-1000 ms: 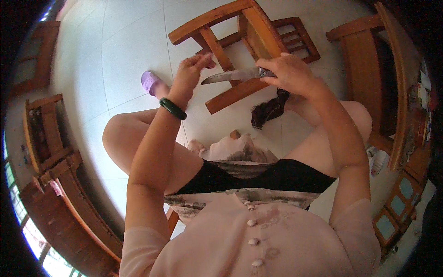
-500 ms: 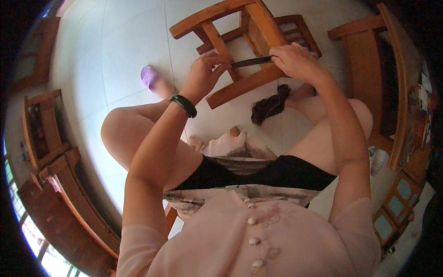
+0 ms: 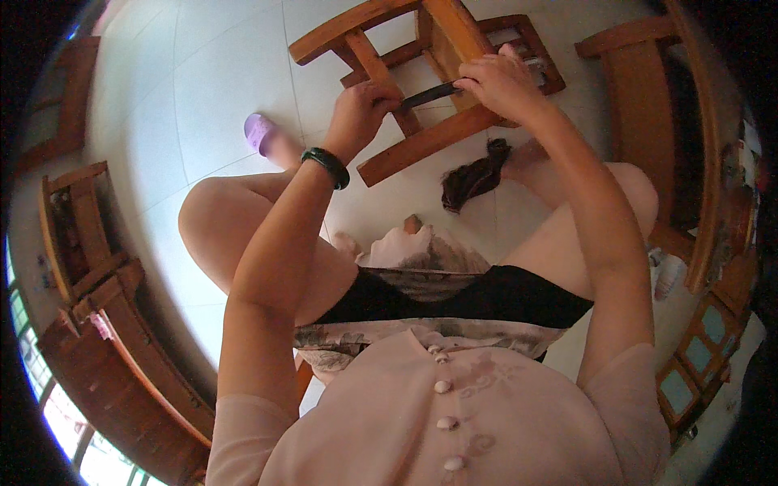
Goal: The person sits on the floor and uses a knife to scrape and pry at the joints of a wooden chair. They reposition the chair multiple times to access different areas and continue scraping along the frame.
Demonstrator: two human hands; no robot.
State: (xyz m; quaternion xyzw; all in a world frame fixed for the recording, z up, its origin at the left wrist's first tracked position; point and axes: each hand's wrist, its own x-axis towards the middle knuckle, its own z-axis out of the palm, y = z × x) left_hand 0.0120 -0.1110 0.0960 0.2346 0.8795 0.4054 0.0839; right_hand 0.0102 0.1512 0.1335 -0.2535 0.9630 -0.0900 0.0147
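Note:
A narrow dark strip (image 3: 429, 96) is stretched between my two hands, in front of a wooden chair or stool frame (image 3: 433, 152). My left hand (image 3: 365, 112), with a dark bangle on its wrist, pinches the strip's left end. At the other end, the fingers of my right hand (image 3: 504, 84) are closed on it. What the strip is made of cannot be made out. Below the frame, near my right leg, hangs or lies a dark, stringy bundle (image 3: 476, 176) that resembles hair.
A purple slipper (image 3: 259, 134) is on my left foot, on pale floor tiles (image 3: 219, 89). A wooden bench (image 3: 113, 348) stands at the left. More wooden furniture (image 3: 640, 121) rises at the right. A small brown block (image 3: 413, 223) shows between my legs.
Both hands have shifted slightly upward in the picture, the right one also leftward. The strip between them has moved along and looks a little shorter.

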